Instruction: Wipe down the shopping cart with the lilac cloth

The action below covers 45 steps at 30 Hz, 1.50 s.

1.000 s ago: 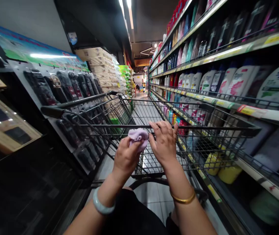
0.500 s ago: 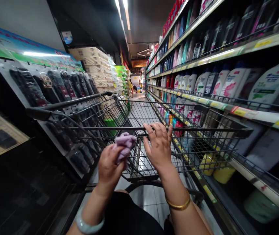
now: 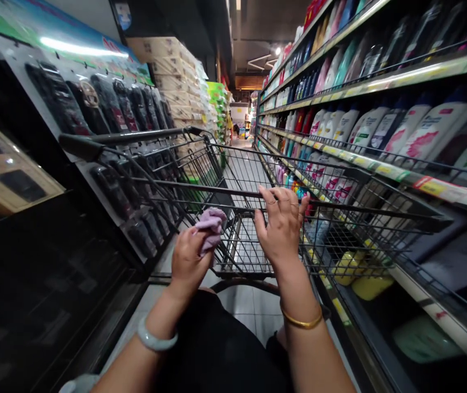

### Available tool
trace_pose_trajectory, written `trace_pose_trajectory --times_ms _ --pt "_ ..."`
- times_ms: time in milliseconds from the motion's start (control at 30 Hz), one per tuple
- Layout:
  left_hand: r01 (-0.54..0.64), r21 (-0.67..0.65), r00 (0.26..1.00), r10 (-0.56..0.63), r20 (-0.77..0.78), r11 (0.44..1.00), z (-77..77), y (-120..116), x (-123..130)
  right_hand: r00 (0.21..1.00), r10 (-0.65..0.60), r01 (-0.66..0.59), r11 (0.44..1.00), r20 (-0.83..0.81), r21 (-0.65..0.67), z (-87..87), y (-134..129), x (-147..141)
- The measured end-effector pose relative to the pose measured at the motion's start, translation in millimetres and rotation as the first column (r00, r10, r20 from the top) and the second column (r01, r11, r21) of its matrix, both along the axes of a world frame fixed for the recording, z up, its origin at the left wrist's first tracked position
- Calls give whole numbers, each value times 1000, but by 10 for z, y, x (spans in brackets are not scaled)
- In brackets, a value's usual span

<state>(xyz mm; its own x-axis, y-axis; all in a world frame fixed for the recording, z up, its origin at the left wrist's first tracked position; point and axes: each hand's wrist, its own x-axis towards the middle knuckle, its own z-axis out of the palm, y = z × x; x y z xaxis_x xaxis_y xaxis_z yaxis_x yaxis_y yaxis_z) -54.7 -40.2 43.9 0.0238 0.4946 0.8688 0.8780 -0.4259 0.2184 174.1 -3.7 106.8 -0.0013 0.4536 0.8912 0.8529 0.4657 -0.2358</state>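
Observation:
My left hand (image 3: 190, 259), with a pale bangle on its wrist, is closed around a crumpled lilac cloth (image 3: 212, 226). The cloth bunches up above the thumb and fingers, near the cart's wire side. A black wire shopping cart (image 3: 239, 191) stands in front of me. Over its near top rail lie the fingers of my right hand (image 3: 280, 229), bent at the rail with the thumb apart below it; the fingertips are partly hidden. A gold bangle circles that wrist. Inside the basket, the wire floor shows through the mesh.
Shelves (image 3: 401, 172) of shampoo bottles (image 3: 430, 131) run along the right, close to the cart. On the left are a rack of packaged dark items (image 3: 114, 101) and stacked packs (image 3: 171, 82). A tiled aisle (image 3: 249, 164) leads away between them. Yellow containers (image 3: 370, 284) sit low at right.
The view has tilted down and turned slightly left, so the scene sits further right and higher. The cart now stands more angled. Both hands keep their hold.

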Motion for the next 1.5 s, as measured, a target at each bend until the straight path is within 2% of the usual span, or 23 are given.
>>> trace_pose_trajectory --times_ms 167,233,300,367,433,500,567,633,700,767,833,967,1033,1067,1133,1200,1267,1333,1400,1500 --pt "11 108 994 -22 108 994 281 3 25 1000 -19 19 1000 13 -2 -4 -15 8" --pt "29 95 996 -37 84 995 260 12 96 1000 -13 13 1000 7 5 -6 -16 6" --pt "79 35 997 -79 17 996 83 1 212 1000 1 -1 1000 5 3 -5 -16 4" --pt "145 -110 983 -156 -95 983 -180 -19 330 1000 3 -3 1000 6 4 -1 -16 4" --pt "203 -285 949 -260 -177 937 -400 -35 409 1000 -1 1 1000 10 7 3 -18 9" --pt "238 -372 932 -319 -174 897 -466 -44 440 1000 -5 5 1000 20 4 5 -21 16" --pt "277 -327 940 -326 -102 903 -346 -51 448 999 -6 6 1000 32 -1 5 -21 23" --pt "302 -184 951 -310 -14 935 -104 -56 472 999 -12 12 1000 38 -4 3 -16 29" --pt "274 -28 961 -273 51 961 130 -53 536 999 -18 18 1000 36 -6 2 -7 39" --pt "239 19 968 -240 71 971 238 -39 642 999 -12 12 1000 33 -6 4 1 57" --pt "249 -62 968 -248 24 966 174 -21 771 999 5 -5 1000 39 -3 11 1 85" --pt "243 -239 962 -265 -64 940 -187 -27 979 997 37 -35 999 61 -24 29 -23 142" --pt "252 -269 958 -279 -66 929 -246 -42 1010 997 37 -36 999 63 -27 32 -35 158" --pt "265 -265 955 -291 -61 927 -215 -45 1005 997 35 -33 999 62 -25 30 -39 163" --pt "266 -201 959 -279 -39 943 -56 -32 970 998 33 -32 999 60 -19 25 -43 170" --pt "220 -119 975 -223 -10 968 136 -2 940 997 42 -40 999 62 -21 19 -42 174" --pt "183 -82 983 -184 -8 980 227 19 962 997 55 -54 998 57 -14 15 -39 174" --pt "182 -93 982 -186 -41 979 135 16 1048 997 58 -58 998 54 -1 14 -34 170" --pt "192 -137 975 -204 -84 972 -121 -6 1160 998 44 -44 999 54 6 15 -31 165" --pt "160 -317 963 -218 -160 935 -548 -32 1249 998 22 -21 1000 62 -21 16 -29 167"
